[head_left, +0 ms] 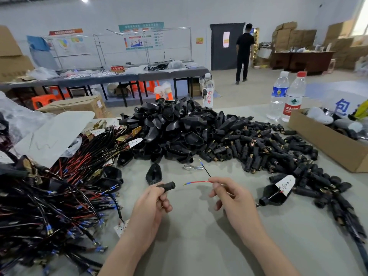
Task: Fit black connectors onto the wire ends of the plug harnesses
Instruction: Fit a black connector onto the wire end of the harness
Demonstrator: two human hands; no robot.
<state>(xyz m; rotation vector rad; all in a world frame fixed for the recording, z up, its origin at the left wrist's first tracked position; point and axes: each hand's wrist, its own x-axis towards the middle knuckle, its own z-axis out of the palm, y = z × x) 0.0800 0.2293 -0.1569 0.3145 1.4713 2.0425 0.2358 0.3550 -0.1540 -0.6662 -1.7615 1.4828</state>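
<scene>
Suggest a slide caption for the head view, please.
Left hand holds a black connector; right hand pinches the red wire.

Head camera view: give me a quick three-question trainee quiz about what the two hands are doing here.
1. True or false: the red wire already sits inside the black connector.
2. Fill in: the right hand pinches the red wire and a ___ wire.
3. The left hand holds: A the black connector, B a screwdriver, C a tape roll.
Key: 1 false; 2 black; 3 A.
</scene>
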